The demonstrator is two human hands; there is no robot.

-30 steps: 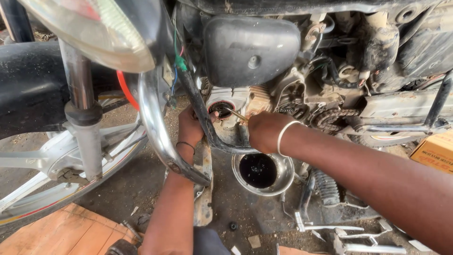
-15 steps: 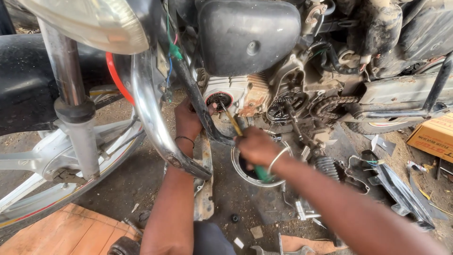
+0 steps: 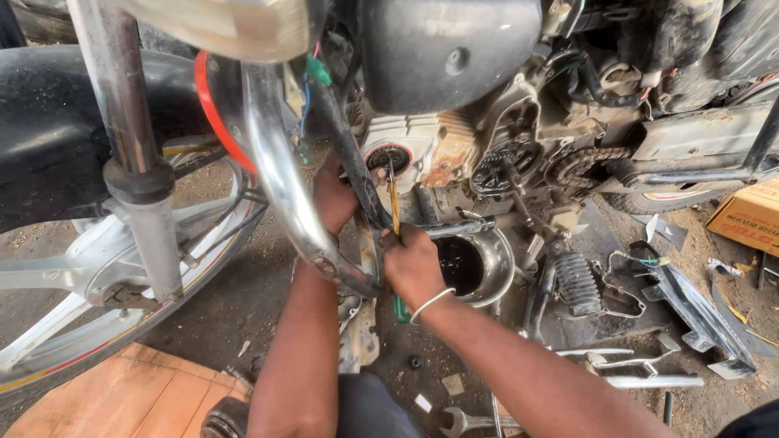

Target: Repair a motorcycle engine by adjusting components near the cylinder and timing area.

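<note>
I look down at a motorcycle engine (image 3: pixel 442 154) with its side open. My right hand (image 3: pixel 412 264), with a silver bangle on the wrist, grips a screwdriver (image 3: pixel 394 207) with a yellow shaft and green handle; its tip points up into a round opening (image 3: pixel 388 156) in the engine. My left hand (image 3: pixel 334 195) reaches behind the chrome crash bar (image 3: pixel 280 186) and rests against the engine beside that opening. A metal bowl of dark oil (image 3: pixel 479 264) sits on the ground just right of my right hand.
The front wheel (image 3: pixel 97 276) and fork (image 3: pixel 134 162) stand at the left. A chain and sprocket (image 3: pixel 580 166), a footpeg (image 3: pixel 578 284), loose metal parts (image 3: pixel 690 308), a spanner (image 3: pixel 466 422), a cardboard box (image 3: pixel 751 215) and an orange board (image 3: pixel 134 397) surround me on the dirt ground.
My right hand came down from the engine opening, took hold of the screwdriver and now holds it upright with the tip at the opening. My left hand has stayed by the opening.
</note>
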